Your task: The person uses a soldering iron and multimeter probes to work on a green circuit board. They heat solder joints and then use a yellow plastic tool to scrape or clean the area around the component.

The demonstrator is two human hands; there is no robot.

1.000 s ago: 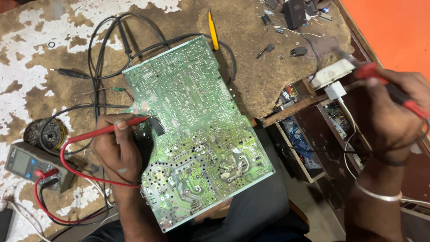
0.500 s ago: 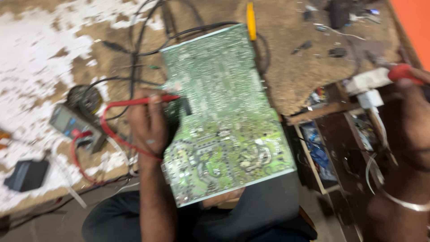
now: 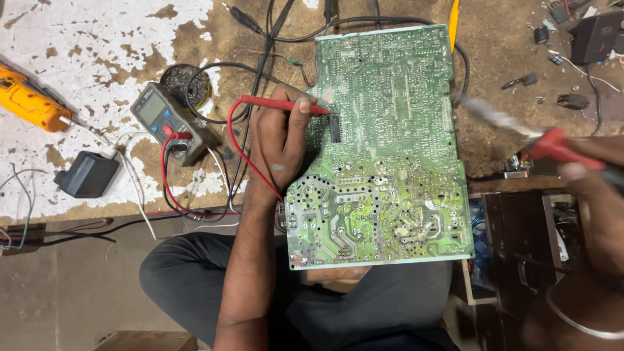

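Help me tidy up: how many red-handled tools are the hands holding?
2: a red test probe in the left hand, tip on the circuit board; a blurred red-handled tool in the right hand.

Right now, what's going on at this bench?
A person sits with a green circuit board propped from lap to bench. The left hand presses a red probe to the board beside a black chip. The right hand, blurred, holds a red-handled tool off the board's right edge. A multimeter lies to the left.

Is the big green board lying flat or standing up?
Lying flat: the green circuit board rests solder side up across the workbench and the person's lap.
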